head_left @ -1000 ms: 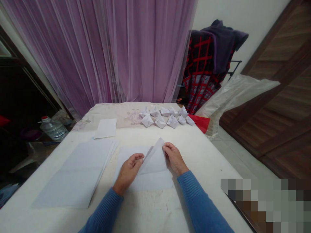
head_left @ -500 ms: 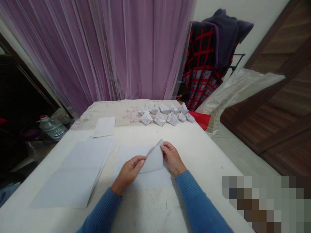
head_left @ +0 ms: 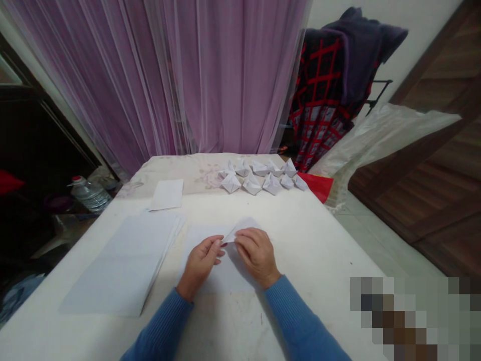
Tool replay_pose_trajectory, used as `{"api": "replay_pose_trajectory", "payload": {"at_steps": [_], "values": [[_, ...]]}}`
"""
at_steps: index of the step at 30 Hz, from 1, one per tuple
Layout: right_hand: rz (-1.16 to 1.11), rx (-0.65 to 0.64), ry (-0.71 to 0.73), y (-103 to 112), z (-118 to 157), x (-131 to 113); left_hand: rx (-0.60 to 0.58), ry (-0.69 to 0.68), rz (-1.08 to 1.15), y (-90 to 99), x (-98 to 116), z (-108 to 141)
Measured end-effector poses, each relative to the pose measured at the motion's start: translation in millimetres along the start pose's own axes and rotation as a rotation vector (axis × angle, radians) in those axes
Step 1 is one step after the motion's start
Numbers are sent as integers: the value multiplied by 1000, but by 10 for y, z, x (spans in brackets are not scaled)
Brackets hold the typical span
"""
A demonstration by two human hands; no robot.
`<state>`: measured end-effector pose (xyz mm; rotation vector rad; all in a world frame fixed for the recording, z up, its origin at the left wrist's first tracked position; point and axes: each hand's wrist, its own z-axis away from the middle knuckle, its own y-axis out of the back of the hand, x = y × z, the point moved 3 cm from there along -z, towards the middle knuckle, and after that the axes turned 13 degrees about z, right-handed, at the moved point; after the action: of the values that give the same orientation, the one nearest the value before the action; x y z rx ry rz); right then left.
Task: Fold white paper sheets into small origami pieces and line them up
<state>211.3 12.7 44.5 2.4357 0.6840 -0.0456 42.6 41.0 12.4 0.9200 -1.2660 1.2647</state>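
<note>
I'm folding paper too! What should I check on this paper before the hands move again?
Left hand touching the folded white sheet: ok.
Right hand resting on that sheet: ok.
Sheet's edges lined up: cannot tell, the hands cover them.
Crease pressed sharp: cannot tell, too hidden.
Stack of white paper apart from the hands: ok.
Origami paper boats apart from the hands: ok.

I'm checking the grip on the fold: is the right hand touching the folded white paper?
Touching. The head view shows the right hand lying on the folded white paper, with no gap between them.
</note>
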Motion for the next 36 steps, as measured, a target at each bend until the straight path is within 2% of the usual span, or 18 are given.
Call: {"api": "replay_pose_trajectory", "payload": {"at_steps": [5, 8, 10, 16, 20, 27, 29, 32, 36], "values": [[-1, -197, 43, -139, 94, -191, -5, 76, 37, 30, 16, -2], [-35, -299, 41, -153, 107, -211, 44, 109, 44, 76, -11, -40], [-53, -324, 13, -148, 115, -169, 59, 107, 33, 100, -24, -59], [-54, -200, -256, -141, 171, 173, 85, 93, -9, 162, -72, -88], [-51, -63, -472, -174, 263, 386, 40, 54, 19, 165, -98, -95], [-345, -139, -866, -286, 396, 534, -27, 11, 38, 137, -62, -80], [-411, -115, -900, -284, 387, 538, -20, -6, 22, 134, -45, -76], [-454, -69, -878, -250, 343, 527, 3, -66, 0, 137, -8, -66], [-395, -51, -807, -192, 290, 492, 119, -306, -168, 184, 116, -6]]}}
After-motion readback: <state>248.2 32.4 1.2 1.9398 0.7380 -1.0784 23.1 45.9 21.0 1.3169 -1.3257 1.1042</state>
